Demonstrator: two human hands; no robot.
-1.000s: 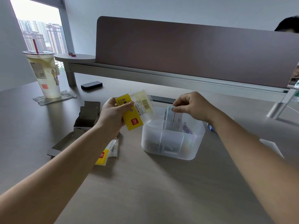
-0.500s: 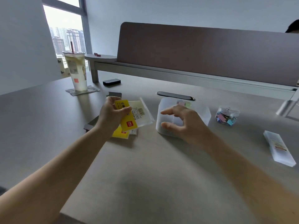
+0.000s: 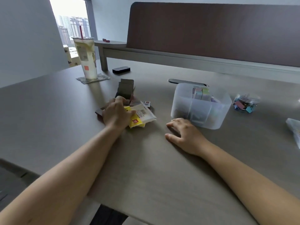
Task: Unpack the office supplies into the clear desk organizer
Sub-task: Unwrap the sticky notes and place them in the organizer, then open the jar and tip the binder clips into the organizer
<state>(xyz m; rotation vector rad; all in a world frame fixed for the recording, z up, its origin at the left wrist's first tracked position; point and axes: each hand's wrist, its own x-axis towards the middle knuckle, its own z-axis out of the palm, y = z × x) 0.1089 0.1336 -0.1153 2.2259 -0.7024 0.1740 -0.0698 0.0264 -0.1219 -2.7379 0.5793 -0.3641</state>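
The clear desk organizer (image 3: 211, 114) stands on the desk right of centre, with pastel sticky tabs (image 3: 200, 92) upright in a back compartment. My left hand (image 3: 116, 113) grips a yellow-and-clear packet (image 3: 142, 115) low over other packets and an opened brown cardboard box (image 3: 125, 89). My right hand (image 3: 185, 133) rests flat on the desk, fingers spread, just in front of the organizer's near-left corner, holding nothing.
A small clear jar of coloured binder clips (image 3: 245, 103) sits right of the organizer. A clear packet (image 3: 294, 129) lies at the right edge. A tall drink cup with a red straw (image 3: 86, 59), a black device (image 3: 121, 69) and a brown partition (image 3: 211, 31) stand behind.
My right hand left the organizer, where it placed the sticky tabs, and came down onto the desk. My left hand lowered the yellow packet onto the pile by the box.
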